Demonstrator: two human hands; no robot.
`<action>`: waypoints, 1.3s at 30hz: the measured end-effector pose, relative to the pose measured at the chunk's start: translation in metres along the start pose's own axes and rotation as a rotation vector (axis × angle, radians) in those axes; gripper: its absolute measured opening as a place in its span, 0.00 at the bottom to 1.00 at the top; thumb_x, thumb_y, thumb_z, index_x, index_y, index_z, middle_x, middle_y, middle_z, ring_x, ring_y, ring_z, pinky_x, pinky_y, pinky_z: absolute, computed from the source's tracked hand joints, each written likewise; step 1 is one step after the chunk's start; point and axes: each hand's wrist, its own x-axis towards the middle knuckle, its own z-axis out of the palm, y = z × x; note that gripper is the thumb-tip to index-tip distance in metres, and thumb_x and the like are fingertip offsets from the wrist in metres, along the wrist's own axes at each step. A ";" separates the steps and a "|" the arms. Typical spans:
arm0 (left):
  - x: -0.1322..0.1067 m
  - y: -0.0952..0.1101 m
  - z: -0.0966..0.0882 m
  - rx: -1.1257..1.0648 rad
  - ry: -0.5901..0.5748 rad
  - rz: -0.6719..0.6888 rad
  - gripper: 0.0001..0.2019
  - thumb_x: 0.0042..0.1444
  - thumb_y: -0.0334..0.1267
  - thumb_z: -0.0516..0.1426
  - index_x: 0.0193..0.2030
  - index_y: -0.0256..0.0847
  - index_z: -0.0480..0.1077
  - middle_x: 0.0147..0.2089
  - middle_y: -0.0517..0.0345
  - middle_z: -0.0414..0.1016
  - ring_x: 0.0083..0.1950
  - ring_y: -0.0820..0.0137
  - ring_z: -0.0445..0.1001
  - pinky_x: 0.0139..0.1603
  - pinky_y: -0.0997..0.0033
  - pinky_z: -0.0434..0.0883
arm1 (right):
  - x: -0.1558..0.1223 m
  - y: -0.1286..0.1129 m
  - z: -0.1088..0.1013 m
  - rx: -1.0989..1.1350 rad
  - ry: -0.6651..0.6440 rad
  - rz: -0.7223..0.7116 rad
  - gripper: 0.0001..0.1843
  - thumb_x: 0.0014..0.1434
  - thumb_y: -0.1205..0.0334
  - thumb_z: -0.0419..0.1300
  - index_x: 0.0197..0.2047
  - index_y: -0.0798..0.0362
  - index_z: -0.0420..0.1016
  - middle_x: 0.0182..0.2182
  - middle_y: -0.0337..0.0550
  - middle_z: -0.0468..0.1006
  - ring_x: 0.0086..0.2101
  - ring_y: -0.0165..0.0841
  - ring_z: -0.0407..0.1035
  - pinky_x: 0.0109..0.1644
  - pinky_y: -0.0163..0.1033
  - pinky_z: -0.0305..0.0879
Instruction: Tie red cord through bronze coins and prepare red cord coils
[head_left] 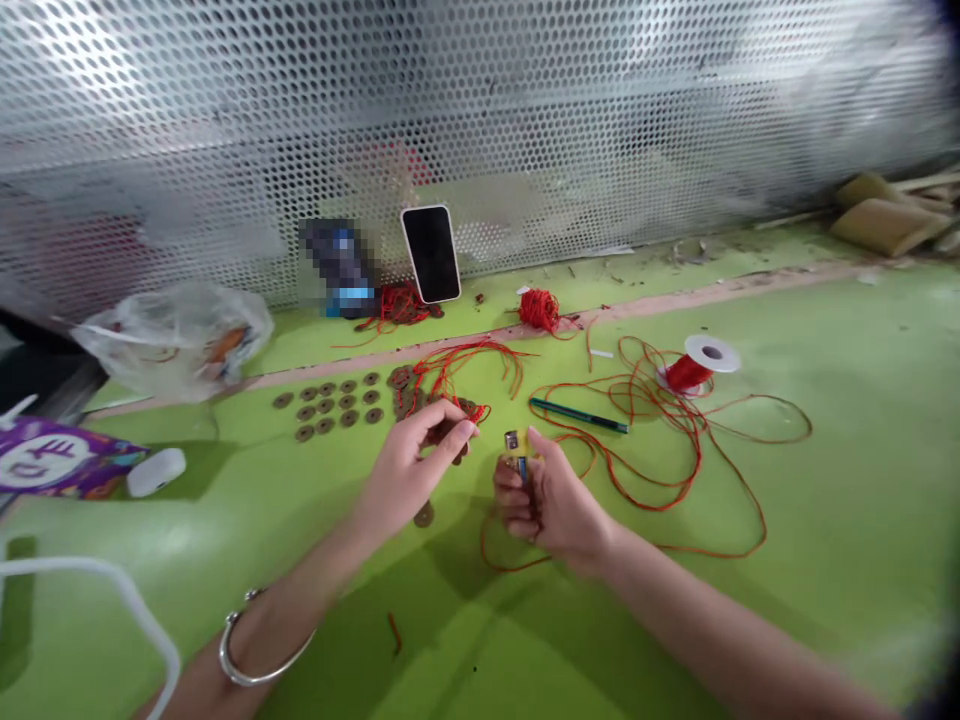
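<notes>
My left hand (pixel 424 450) pinches a knotted red cord (pixel 478 413) between thumb and fingertips. Brown coins with centre holes hang partly hidden below those fingers. Just to the right, my right hand (pixel 544 495) is wrapped round a lighter (pixel 512 441), its metal top pointing at the cord a short gap away. Whether it is lit I cannot tell. Behind my left hand lie loose red cord ends (pixel 469 355) and a pile of coins (pixel 402 378). A single coin (pixel 424 514) rests on the green table under my left wrist.
Rows of coins (pixel 325 405) lie to the left. On the right are a green pen (pixel 579 415), tangled red cord (pixel 694 470) and a spool (pixel 690 370). A phone (pixel 431 254) leans on the perforated metal panel (pixel 570 120) behind a red cord ball (pixel 539 310).
</notes>
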 end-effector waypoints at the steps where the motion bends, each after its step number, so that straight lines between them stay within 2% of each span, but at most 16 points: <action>1: -0.004 0.001 0.002 0.005 0.029 -0.017 0.12 0.62 0.45 0.53 0.32 0.40 0.67 0.28 0.61 0.70 0.31 0.72 0.69 0.33 0.73 0.65 | -0.003 0.000 0.001 0.028 -0.024 0.029 0.27 0.50 0.35 0.53 0.23 0.52 0.53 0.18 0.28 0.45 0.19 0.23 0.39 0.21 0.31 0.34; 7: -0.028 0.005 0.018 0.015 0.189 -0.083 0.13 0.61 0.47 0.53 0.33 0.39 0.68 0.28 0.59 0.71 0.31 0.71 0.70 0.31 0.72 0.66 | -0.016 0.004 0.007 0.089 -0.065 0.140 0.23 0.52 0.40 0.50 0.22 0.51 0.50 0.17 0.28 0.44 0.18 0.23 0.36 0.21 0.31 0.35; 12: -0.034 0.002 0.030 -0.039 0.235 -0.118 0.15 0.60 0.50 0.54 0.34 0.40 0.69 0.27 0.60 0.70 0.28 0.73 0.68 0.24 0.76 0.62 | -0.019 0.009 0.010 0.074 -0.072 0.105 0.20 0.52 0.44 0.49 0.21 0.51 0.50 0.17 0.29 0.43 0.19 0.24 0.36 0.21 0.31 0.34; 18: -0.033 0.002 0.026 -0.035 0.202 -0.078 0.14 0.61 0.49 0.54 0.34 0.40 0.68 0.27 0.61 0.69 0.29 0.74 0.68 0.27 0.76 0.64 | -0.017 0.009 0.011 0.033 -0.071 0.075 0.20 0.52 0.44 0.48 0.22 0.51 0.49 0.17 0.28 0.43 0.18 0.23 0.36 0.20 0.31 0.33; 22: -0.034 0.003 0.020 0.137 0.164 -0.030 0.13 0.61 0.48 0.52 0.33 0.41 0.67 0.24 0.63 0.64 0.24 0.74 0.62 0.22 0.76 0.58 | -0.011 0.009 0.015 0.014 -0.022 0.053 0.20 0.55 0.45 0.46 0.22 0.51 0.48 0.17 0.28 0.43 0.17 0.23 0.36 0.20 0.31 0.32; 25: -0.036 0.000 0.016 0.240 0.154 0.023 0.12 0.62 0.46 0.52 0.32 0.41 0.65 0.22 0.65 0.60 0.23 0.75 0.59 0.22 0.76 0.56 | -0.006 0.010 0.016 -0.002 0.030 0.024 0.19 0.57 0.47 0.44 0.21 0.51 0.49 0.17 0.28 0.42 0.17 0.23 0.34 0.19 0.31 0.32; 32: -0.037 -0.006 0.011 0.312 0.171 0.086 0.12 0.63 0.45 0.51 0.32 0.40 0.65 0.22 0.65 0.62 0.23 0.75 0.60 0.24 0.75 0.56 | 0.001 0.013 0.015 -0.025 0.112 0.021 0.19 0.57 0.48 0.43 0.22 0.51 0.47 0.16 0.28 0.42 0.17 0.23 0.34 0.18 0.30 0.33; 39: -0.036 -0.008 0.015 0.300 0.157 0.086 0.11 0.62 0.43 0.51 0.32 0.41 0.65 0.22 0.65 0.62 0.22 0.74 0.60 0.23 0.74 0.56 | 0.001 0.013 0.014 -0.061 0.101 0.012 0.19 0.57 0.48 0.42 0.22 0.51 0.48 0.17 0.28 0.43 0.18 0.25 0.33 0.18 0.30 0.33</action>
